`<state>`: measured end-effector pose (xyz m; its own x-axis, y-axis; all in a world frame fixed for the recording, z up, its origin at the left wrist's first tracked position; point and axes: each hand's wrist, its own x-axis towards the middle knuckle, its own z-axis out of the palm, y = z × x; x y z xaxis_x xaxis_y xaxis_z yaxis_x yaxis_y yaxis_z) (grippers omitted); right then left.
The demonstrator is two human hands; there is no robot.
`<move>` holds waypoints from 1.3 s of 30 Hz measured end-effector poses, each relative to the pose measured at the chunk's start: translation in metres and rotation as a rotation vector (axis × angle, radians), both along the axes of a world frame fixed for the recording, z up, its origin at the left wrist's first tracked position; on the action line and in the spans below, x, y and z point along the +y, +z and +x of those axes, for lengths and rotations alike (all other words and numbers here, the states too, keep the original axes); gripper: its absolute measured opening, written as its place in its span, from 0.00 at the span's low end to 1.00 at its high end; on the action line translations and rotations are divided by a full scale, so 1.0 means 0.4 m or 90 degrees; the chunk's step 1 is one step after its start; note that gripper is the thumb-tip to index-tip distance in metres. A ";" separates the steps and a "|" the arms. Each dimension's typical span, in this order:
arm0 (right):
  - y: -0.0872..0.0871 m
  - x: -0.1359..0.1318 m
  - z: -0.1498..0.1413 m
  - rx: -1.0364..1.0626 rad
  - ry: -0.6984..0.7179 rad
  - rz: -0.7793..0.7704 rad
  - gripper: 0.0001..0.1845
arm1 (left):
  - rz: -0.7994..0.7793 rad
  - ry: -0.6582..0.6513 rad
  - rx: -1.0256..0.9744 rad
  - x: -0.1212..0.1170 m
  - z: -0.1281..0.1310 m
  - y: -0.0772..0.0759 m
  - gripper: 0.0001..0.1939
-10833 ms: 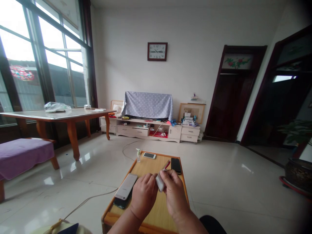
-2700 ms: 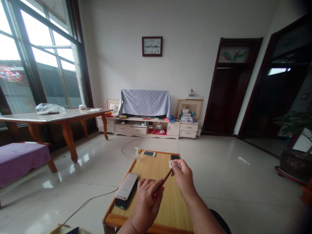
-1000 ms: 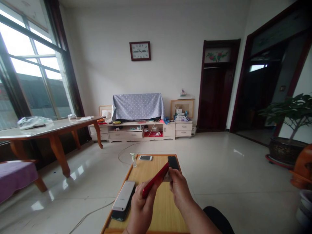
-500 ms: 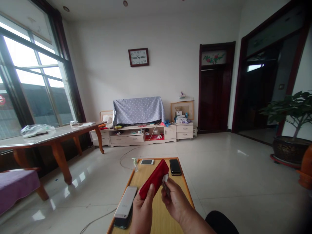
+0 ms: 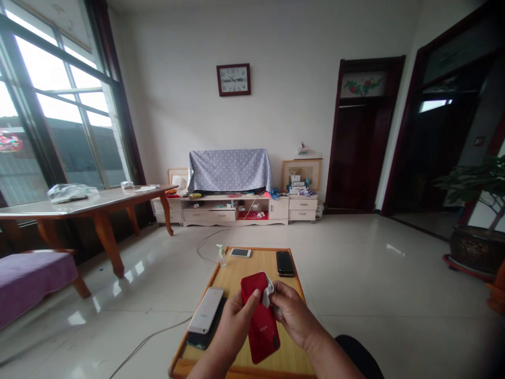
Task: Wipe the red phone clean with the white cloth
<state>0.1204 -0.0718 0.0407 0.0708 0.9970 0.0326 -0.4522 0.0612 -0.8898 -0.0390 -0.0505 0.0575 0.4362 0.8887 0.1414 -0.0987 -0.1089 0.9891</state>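
Observation:
My left hand [image 5: 238,325] grips a red smartphone [image 5: 261,337], which is tilted with its back toward me over the low wooden table [image 5: 252,273]. My right hand [image 5: 291,315] pinches a small white cloth [image 5: 268,290] against the phone's upper right edge. Left of my hands, a white phone [image 5: 205,310] lies on a darker phone [image 5: 203,337]. At the table's far end lie a black smartphone [image 5: 284,263] and a small white phone [image 5: 240,252]. A small pump bottle [image 5: 222,255] stands by the far left corner.
A cable runs across the glossy tile floor left of the low table. Farther off are a wooden dining table, a purple bench, a cloth-draped TV cabinet and a potted plant. A dark rounded shape shows at the lower right.
The red phone has turned from edge-on to show its back and now hangs lower, nearer me. The cloth sits at its upper edge. The view has shifted slightly.

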 end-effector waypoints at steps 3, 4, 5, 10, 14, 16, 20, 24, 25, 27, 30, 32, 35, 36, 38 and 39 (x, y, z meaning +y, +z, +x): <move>0.014 0.002 0.001 -0.093 -0.091 0.008 0.21 | 0.096 0.073 0.062 0.003 -0.002 -0.030 0.21; 0.021 0.004 0.004 -0.108 -0.130 0.010 0.23 | 0.155 0.107 0.095 0.003 -0.005 -0.037 0.19; 0.027 0.006 0.007 -0.114 -0.160 0.015 0.24 | 0.222 0.136 0.134 0.002 -0.010 -0.041 0.17; 0.066 -0.005 0.008 -0.151 -0.126 0.083 0.25 | 0.515 0.205 0.333 0.003 -0.021 -0.038 0.12; 0.084 -0.013 -0.006 -0.217 -0.101 0.087 0.25 | 0.643 0.250 0.429 0.003 -0.016 -0.041 0.10; 0.081 -0.011 -0.018 -0.248 -0.141 0.091 0.26 | 0.669 0.256 0.458 0.002 -0.016 -0.044 0.09; 0.068 -0.018 -0.052 -0.338 -0.174 0.136 0.26 | 0.686 0.260 0.477 0.005 -0.025 -0.045 0.10; 0.072 -0.022 -0.053 -0.385 -0.174 0.158 0.25 | 0.692 0.266 0.478 0.005 -0.031 -0.043 0.10; 0.075 -0.019 -0.047 -0.385 -0.191 0.151 0.26 | 0.692 0.269 0.479 0.004 -0.032 -0.043 0.10; 0.082 -0.015 -0.035 -0.375 -0.219 0.134 0.27 | 0.693 0.273 0.481 0.003 -0.031 -0.042 0.09; 0.087 -0.021 -0.043 -0.374 -0.215 0.131 0.25 | 0.694 0.270 0.488 0.005 -0.031 -0.046 0.09; 0.084 -0.033 -0.061 -0.398 -0.192 0.150 0.24 | 0.700 0.266 0.489 0.008 -0.031 -0.051 0.10; 0.077 -0.039 -0.071 -0.442 -0.180 0.176 0.23 | 0.712 0.261 0.482 0.008 -0.032 -0.054 0.10; 0.074 -0.035 -0.067 -0.452 -0.193 0.176 0.23 | 0.712 0.264 0.483 0.007 -0.032 -0.053 0.10; 0.070 -0.022 -0.052 -0.460 -0.232 0.160 0.24 | 0.709 0.273 0.490 0.003 -0.031 -0.049 0.10; 0.067 -0.016 -0.045 -0.461 -0.248 0.150 0.25 | 0.707 0.276 0.494 0.002 -0.030 -0.047 0.10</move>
